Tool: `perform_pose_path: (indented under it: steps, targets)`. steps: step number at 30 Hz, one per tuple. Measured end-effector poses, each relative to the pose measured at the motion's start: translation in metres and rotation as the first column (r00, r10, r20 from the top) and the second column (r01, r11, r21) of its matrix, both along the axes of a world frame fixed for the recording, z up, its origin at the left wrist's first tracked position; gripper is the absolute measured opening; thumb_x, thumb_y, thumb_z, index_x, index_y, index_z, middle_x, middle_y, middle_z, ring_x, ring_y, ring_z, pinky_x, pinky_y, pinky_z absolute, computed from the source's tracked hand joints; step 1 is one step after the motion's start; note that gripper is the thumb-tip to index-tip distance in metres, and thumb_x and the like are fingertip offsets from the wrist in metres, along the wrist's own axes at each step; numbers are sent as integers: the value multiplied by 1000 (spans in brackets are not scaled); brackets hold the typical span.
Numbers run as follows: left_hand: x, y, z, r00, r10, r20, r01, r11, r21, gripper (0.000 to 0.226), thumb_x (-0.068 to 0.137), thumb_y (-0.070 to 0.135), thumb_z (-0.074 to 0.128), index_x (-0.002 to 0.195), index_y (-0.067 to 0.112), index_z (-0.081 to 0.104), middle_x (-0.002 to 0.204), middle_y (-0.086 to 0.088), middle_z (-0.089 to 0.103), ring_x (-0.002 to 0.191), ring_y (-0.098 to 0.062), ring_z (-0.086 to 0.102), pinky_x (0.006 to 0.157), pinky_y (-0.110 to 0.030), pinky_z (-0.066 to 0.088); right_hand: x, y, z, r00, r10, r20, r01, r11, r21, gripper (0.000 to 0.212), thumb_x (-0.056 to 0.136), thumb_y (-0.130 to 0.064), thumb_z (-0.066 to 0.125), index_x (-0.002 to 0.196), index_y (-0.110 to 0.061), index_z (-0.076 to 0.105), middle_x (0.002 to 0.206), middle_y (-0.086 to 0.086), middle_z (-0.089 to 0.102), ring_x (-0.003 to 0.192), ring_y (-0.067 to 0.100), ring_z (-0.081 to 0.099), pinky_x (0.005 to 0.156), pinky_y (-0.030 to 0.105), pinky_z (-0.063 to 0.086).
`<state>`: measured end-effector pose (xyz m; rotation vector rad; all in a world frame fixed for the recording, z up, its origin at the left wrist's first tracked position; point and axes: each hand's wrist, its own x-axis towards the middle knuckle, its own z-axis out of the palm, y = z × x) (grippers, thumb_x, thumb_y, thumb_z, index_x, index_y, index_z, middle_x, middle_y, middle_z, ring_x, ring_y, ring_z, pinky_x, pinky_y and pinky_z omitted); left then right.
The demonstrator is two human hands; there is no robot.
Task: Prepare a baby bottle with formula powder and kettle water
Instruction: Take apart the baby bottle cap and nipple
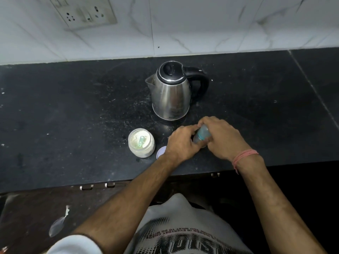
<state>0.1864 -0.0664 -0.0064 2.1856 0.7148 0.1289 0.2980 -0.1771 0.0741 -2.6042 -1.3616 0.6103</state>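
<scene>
**Bottle cap step — both hands on bottle**

Baby bottle (200, 135) sat near counter (73, 107) edge, just in front of kettle (171, 92). Left hand (180, 143) wrapped round the body, right hand (222, 137) closed over the top — probably twisting. Open formula jar (141, 143) to the left, scoop inside, lid (161, 150) beside it. Best done upright, base pinned, only the top turned.
</scene>
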Motion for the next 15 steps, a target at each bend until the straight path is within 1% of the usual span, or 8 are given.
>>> perform_pose_path:
  steps: [2,4,6,8,10,11,13,15]
  targets:
    - [0,3,-3,1000,-5,-11,5,1000,-12,52,87,69,77,130,40,76,109,12,83,108,-15,77,88,-44,61,1,1,0,1000,-1,-15,1,1000,-8,54,95,-10,75,140,-32,54,140,-4,56,126,23,54,96,44,50]
    - [1,3,-5,1000,3,-11,-3,1000,-21,61,80,78,69,130,43,75,106,15,83,106,-12,77,89,-46,63,3,0,1,1000,-3,-21,2,1000,-2,55,96,-11,77,141,-33,54,140,-4,56,127,23,55,96,43,49]
    - [2,4,-7,1000,6,-5,-6,999,-32,67,75,83,64,130,45,74,105,16,82,107,-10,77,90,-46,63,5,1,2,999,-6,-42,6,1000,-6,58,95,-12,79,142,-34,54,141,-5,56,129,23,55,98,44,49]
    - [2,5,-10,1000,4,-1,-4,999,-43,65,76,81,70,131,45,75,105,17,82,107,-8,76,92,-46,63,7,0,2,997,-20,-73,19,1000,-17,59,95,-11,80,143,-34,53,142,-6,55,130,22,55,101,46,51]
    - [2,5,-14,1000,7,5,-7,998,-55,56,83,70,83,132,44,75,105,17,81,108,-8,75,92,-46,62,9,-3,1,994,-33,-108,34,999,1,59,96,-6,77,142,-34,54,143,-7,54,130,22,55,102,47,52]
    - [2,6,-15,1000,11,8,-11,998,-58,55,85,66,87,133,43,75,106,16,82,109,-8,74,92,-45,62,10,-4,1,991,-34,-132,37,999,25,59,95,-1,74,142,-33,56,144,-8,53,131,21,54,104,47,52]
    - [1,6,-16,1000,14,15,-13,998,-56,56,86,65,89,135,42,75,109,17,82,110,-7,74,92,-45,62,10,-8,0,985,-21,-173,35,997,76,61,94,6,70,142,-31,59,148,-9,50,136,21,51,109,48,51]
    - [1,6,-17,1000,6,25,-5,998,-63,57,85,64,89,135,42,73,109,17,81,107,-6,74,92,-45,62,11,-10,-2,981,-13,-195,32,995,93,62,94,7,69,144,-29,59,151,-8,48,138,22,50,113,50,51]
